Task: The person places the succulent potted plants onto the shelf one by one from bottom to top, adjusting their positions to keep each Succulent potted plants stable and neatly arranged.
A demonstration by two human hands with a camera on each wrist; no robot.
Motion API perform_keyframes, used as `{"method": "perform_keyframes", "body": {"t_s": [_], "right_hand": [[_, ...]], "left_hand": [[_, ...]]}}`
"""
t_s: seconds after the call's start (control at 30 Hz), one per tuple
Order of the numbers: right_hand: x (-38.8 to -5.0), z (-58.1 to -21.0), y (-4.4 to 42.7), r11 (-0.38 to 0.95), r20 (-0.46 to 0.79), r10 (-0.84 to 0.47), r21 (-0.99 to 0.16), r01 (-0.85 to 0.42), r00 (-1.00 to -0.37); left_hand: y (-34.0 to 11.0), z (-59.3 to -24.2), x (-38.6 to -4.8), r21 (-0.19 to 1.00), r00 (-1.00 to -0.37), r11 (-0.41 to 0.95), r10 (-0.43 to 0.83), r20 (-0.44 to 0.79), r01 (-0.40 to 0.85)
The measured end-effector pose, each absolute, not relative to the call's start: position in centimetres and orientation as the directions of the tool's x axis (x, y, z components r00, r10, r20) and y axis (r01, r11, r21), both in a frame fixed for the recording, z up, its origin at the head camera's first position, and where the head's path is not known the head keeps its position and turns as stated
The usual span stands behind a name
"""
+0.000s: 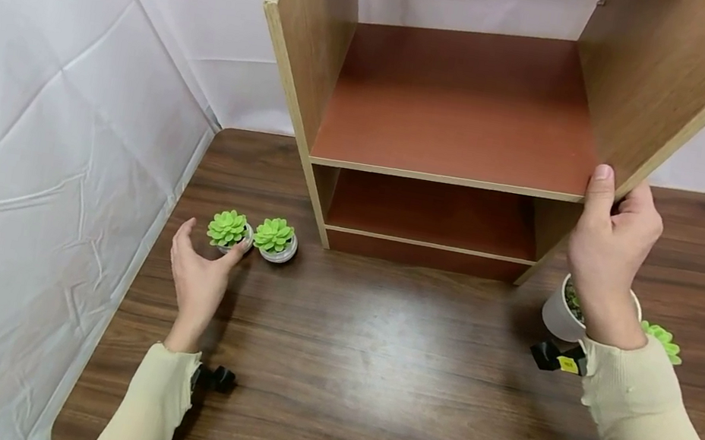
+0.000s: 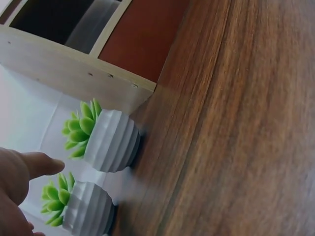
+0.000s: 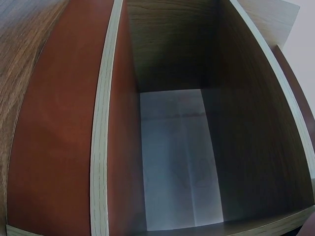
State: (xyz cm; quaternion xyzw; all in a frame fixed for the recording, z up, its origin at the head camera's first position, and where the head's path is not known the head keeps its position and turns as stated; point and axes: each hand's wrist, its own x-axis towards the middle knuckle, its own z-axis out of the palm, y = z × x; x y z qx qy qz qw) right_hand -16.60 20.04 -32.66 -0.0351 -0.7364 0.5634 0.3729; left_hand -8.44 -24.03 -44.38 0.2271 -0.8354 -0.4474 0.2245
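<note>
My left hand [image 1: 199,282] is spread around the left one of two small potted succulents [image 1: 227,228], thumb toward its pot. In the left wrist view a finger sits just above that green-leaved plant in its ribbed pale pot [image 2: 88,209], with a gap visible. The second succulent [image 1: 275,235] stands right beside it, nearer the shelf. My right hand [image 1: 615,242] grips the front edge of the right side panel of a wooden shelf unit [image 1: 442,179], thumb on the inner face. Only a sliver of that hand shows in the right wrist view.
Under my right wrist stands a white pot [image 1: 562,315] with a plant, partly hidden, and bright green leaves [image 1: 660,342] show beside it. White sheeting [image 1: 29,122] hangs along the left and back of the brown wood-grain table [image 1: 367,391].
</note>
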Motion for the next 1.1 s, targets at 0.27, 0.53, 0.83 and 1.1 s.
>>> {"method": "perform_keyframes", "body": {"t_s": [0.27,0.53,0.83,1.1], "right_hand": [[-16.6,-32.5,20.1,0.372,0.509,0.474,-0.855,-0.36,-0.718],[-16.4,-32.6,20.4,0.389,0.512,0.475,-0.852,-0.351,-0.716],[-15.9,-33.3,19.9,0.396,0.517,0.483,-0.849,-0.35,-0.707],[-15.8,-33.0,19.3,0.399,0.525,0.472,-0.844,-0.359,-0.709]], "left_hand": [[-24.1,-45.0,-9.0,0.891,-0.809,0.389,-0.586,0.045,-0.233],[-24.3,-45.6,-9.6,0.903,-0.827,0.367,-0.562,0.022,-0.225],[-24.9,-46.5,-9.4,0.902,-0.838,0.369,-0.546,0.015,-0.224],[-25.4,-46.7,-9.6,0.906,-0.821,0.351,-0.571,0.007,-0.237]]}}
